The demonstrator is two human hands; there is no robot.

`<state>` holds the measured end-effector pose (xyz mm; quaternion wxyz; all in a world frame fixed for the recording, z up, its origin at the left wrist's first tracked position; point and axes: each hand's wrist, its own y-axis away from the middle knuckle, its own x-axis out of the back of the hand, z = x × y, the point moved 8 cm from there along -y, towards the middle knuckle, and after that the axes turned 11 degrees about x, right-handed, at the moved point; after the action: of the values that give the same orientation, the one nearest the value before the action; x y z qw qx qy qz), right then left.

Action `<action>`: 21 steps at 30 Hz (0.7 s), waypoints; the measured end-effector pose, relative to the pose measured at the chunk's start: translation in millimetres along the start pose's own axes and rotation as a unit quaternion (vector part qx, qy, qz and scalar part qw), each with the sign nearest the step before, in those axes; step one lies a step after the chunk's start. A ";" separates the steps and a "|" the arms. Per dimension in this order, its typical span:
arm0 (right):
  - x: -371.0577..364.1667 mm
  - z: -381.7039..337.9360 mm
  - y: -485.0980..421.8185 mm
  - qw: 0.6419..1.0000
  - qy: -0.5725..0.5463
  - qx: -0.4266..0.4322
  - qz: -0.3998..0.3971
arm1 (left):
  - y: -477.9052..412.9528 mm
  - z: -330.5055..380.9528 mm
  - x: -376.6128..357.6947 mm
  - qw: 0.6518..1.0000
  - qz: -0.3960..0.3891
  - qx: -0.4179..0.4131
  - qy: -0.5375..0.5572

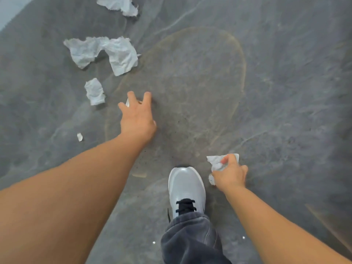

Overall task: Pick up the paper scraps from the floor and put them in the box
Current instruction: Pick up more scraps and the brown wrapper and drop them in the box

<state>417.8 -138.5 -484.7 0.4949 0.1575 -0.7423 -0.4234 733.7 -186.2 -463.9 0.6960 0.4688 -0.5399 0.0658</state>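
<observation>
White torn paper scraps lie on the grey floor: a large crumpled one (pixel 106 54) at upper left, another (pixel 119 5) at the top edge, a small one (pixel 94 91) just left of my left hand, and a tiny bit (pixel 79 137) lower left. My left hand (pixel 137 117) reaches down to the floor with fingers spread; a sliver of white paper (pixel 127 102) shows under its fingers. My right hand (pixel 229 173) is closed around a bunch of crumpled scraps (pixel 216 162). No box is in view.
My grey sneaker (pixel 185 187) and dark trouser leg (pixel 190 239) stand between my arms at the bottom middle. The floor (pixel 276 82) is grey and marbled with a faint oval stain. A pale strip (pixel 11 10) runs along the top left corner.
</observation>
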 end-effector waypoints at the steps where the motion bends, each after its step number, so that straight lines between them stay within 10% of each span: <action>1: 1.7 -3.1 -3.9 1.000 0.013 0.012 0.007 | -3.8 -1.6 -0.5 1.000 0.002 -0.012 -0.004; 21: -18.0 -17.9 238.7 0.983 -0.140 0.070 0.098 | 194.4 -44.8 57.0 0.941 -0.153 -0.289 -0.081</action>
<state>485.9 6.2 -305.6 0.4127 0.0570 -0.8440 -0.3378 671.7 -70.1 -303.5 0.7569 0.3283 -0.5120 -0.2390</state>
